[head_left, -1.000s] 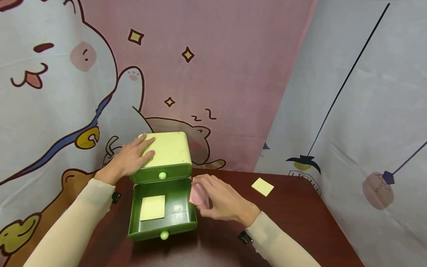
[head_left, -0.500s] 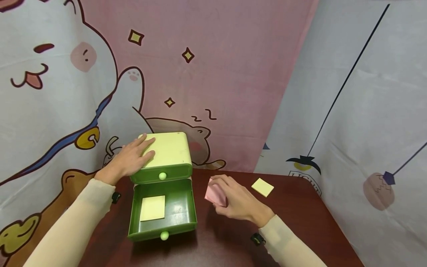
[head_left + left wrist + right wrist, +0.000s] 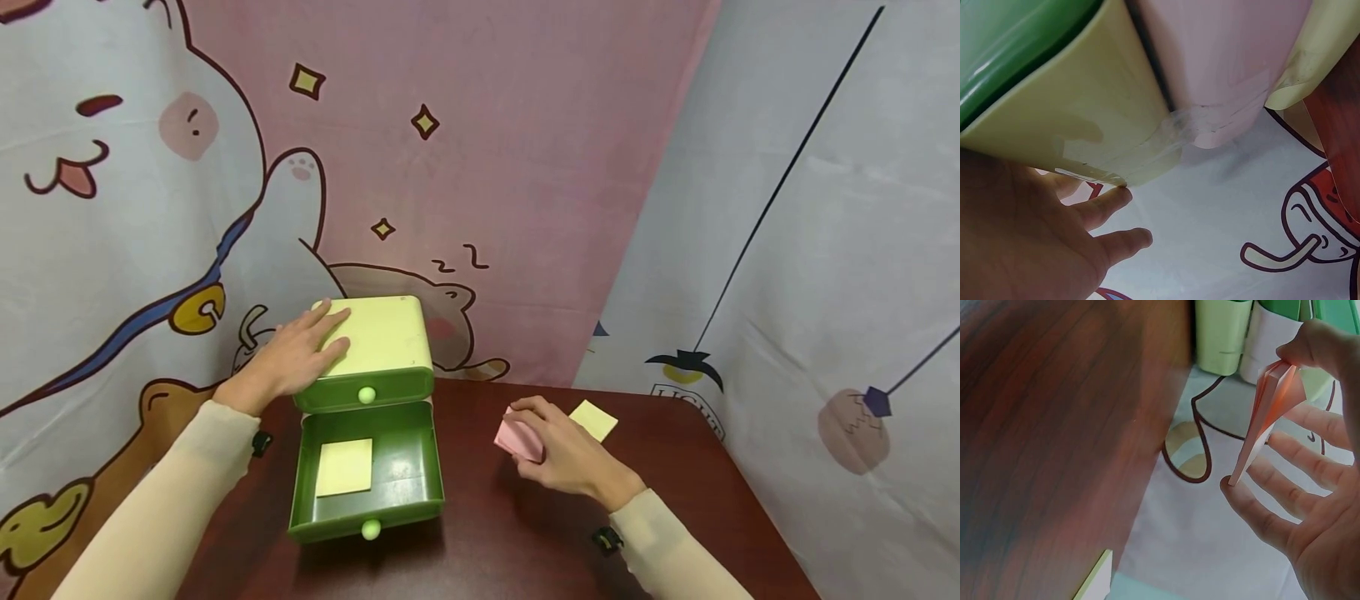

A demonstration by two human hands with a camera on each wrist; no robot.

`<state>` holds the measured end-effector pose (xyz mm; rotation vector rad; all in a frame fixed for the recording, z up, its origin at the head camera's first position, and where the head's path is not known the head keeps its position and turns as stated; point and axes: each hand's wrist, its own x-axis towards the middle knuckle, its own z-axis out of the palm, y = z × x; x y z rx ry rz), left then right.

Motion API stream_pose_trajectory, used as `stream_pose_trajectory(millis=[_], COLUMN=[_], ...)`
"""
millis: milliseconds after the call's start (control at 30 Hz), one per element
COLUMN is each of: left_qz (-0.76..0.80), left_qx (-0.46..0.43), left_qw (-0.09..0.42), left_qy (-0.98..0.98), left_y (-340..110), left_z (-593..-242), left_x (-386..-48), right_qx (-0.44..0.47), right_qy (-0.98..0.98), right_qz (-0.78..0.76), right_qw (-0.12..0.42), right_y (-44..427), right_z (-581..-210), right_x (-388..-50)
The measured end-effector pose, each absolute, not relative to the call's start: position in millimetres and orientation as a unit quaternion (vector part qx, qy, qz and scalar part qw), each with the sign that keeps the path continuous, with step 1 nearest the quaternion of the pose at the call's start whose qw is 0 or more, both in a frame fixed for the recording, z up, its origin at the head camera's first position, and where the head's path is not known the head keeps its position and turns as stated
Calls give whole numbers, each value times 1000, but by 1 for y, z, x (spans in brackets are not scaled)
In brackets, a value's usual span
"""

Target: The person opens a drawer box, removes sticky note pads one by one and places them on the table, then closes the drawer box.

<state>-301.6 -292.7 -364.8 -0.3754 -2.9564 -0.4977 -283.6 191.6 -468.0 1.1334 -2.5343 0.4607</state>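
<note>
In the head view my left hand point(image 3: 300, 354) lies with spread fingers on the pale yellow top of a small drawer cabinet point(image 3: 386, 329). Its lower green drawer point(image 3: 405, 475) is pulled out, and a yellow sticky-note pad point(image 3: 344, 467) lies inside on the left. My right hand point(image 3: 566, 450) pinches a pink note pad point(image 3: 519, 438) above the table, right of the cabinet. The right wrist view shows the pink pad point(image 3: 1263, 415) edge-on between thumb and fingertips, its sheets slightly fanned. Along the cabinet's side point(image 3: 1085, 119) is my left hand point(image 3: 1041, 231) in the left wrist view.
Another yellow note pad point(image 3: 596, 419) lies on the dark red-brown table point(image 3: 667, 475), just behind my right hand. The cabinet's upper drawer point(image 3: 390, 389) is closed. A patterned cloth point(image 3: 525, 167) hangs behind the table and at its sides.
My right hand has moved right with the pink pad, away from the drawer's right side and closer to the yellow pad on the table. My left hand has stayed on the cabinet.
</note>
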Motion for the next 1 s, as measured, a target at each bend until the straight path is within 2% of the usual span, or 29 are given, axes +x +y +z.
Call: stream_pose_trajectory(millis=[400, 1000], left_qz=[-168, -168], left_qx=[-126, -124], left_qw=[57, 58], left_qy=[-976, -976], left_y=[-292, -293], left_z=[-365, -362], left_x=[-303, -300], right_qx=[368, 277], right_qy=[-900, -949], right_qz=[164, 124], right_qw=[166, 81], right_y=[223, 264], right_z=[-486, -504], right_x=[-291, -299])
